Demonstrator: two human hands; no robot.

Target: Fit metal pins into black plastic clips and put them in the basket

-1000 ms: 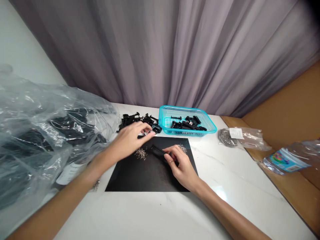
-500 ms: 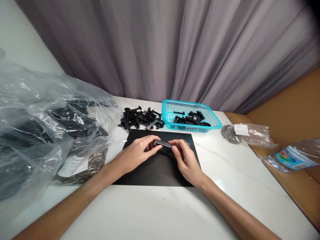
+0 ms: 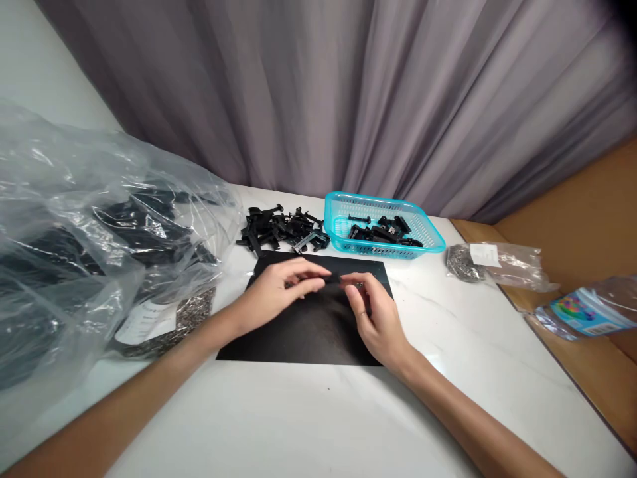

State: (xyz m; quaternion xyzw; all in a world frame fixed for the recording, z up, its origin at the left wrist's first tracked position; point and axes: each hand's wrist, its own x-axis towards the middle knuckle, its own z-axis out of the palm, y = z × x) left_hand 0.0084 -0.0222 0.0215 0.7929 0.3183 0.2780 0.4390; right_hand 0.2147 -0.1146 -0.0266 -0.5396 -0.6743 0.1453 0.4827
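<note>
Over the black mat (image 3: 298, 338), a small black plastic part (image 3: 335, 277) is blurred and mostly covered by fingers. My left hand (image 3: 283, 289) pinches it between thumb and fingers from the left. Close by on the right, my right hand (image 3: 378, 315) has its fingers curled in, with thumb and index fingertip at the part's right end. Whether those fingertips press on the part or on something smaller cannot be made out.
Loose black plastic parts (image 3: 279, 229) lie behind the mat, beside a blue basket (image 3: 383, 249) holding more. Large clear bags (image 3: 99, 159) and a bag of metal pins (image 3: 194, 312) fill the left. Rightward are another pin bag (image 3: 465, 262), a plastic bottle (image 3: 587, 312) and cardboard (image 3: 572, 219).
The black part, seen lengthwise between both hands before, now looks shorter and blurred, as if turned. My right fingertips have loosened slightly and shifted. The view has tilted a little.
</note>
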